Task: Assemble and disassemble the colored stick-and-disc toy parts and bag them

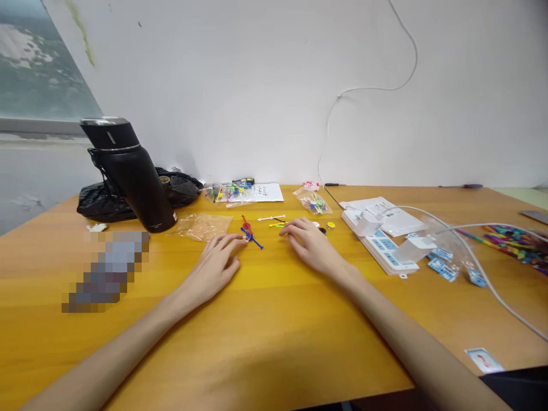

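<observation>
My left hand [219,258] lies flat on the orange-yellow table [265,319], fingers stretched out, its fingertips touching a small red and blue plastic piece [249,233]. My right hand [309,242] rests palm down a little to the right, fingers loosely curved over small yellow parts [277,225]. A white stick piece [271,218] lies just beyond both hands. A yellow disc [331,225] and a dark small part sit by the right hand.
A black flask [128,174] stands at the left on a black bag [177,188]. Clear bags of coloured parts [314,201] and a paper sheet [262,192] lie at the back. A white power strip [379,240] with cables sits at the right, beside coloured sticks [514,242].
</observation>
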A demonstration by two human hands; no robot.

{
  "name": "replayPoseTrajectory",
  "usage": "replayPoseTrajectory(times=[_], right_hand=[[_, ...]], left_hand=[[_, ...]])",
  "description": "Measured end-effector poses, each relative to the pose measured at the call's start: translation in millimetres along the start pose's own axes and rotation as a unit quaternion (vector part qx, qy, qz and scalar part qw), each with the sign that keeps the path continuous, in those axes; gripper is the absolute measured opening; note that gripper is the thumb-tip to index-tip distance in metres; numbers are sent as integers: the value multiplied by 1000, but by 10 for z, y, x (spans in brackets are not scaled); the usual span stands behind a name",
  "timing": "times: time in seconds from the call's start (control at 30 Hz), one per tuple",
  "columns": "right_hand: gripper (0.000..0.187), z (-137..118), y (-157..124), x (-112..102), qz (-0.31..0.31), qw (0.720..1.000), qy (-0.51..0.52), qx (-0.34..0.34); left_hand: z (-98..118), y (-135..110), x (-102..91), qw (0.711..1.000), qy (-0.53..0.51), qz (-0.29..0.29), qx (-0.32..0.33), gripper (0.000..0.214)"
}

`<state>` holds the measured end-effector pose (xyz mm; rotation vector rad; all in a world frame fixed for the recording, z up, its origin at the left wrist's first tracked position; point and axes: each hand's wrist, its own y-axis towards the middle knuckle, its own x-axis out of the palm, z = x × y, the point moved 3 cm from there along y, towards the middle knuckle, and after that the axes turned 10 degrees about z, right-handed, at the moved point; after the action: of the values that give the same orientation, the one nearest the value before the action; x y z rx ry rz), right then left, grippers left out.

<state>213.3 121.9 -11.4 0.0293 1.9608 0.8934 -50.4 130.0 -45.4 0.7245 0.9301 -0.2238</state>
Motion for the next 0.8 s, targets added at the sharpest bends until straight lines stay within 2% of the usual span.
replayPoseTrajectory(times=[0.27, 0.4, 0.57, 0.8], right_hand=[[34, -319, -100, 231, -83, 994, 48, -47], [36, -327, -111, 283, -77, 994, 68, -44], [29, -318, -95, 293, -63, 992, 97, -49], [24, -476, -109, 292, -81, 986, 125, -80]], left_hand=[[59, -12, 13, 999, -31, -6, 19, 46], [128, -17, 2, 997, -74, -7, 22, 47], [214, -17, -17, 990, -142, -11, 2, 45], [230, -8, -5, 985, -173, -20, -12, 33]])
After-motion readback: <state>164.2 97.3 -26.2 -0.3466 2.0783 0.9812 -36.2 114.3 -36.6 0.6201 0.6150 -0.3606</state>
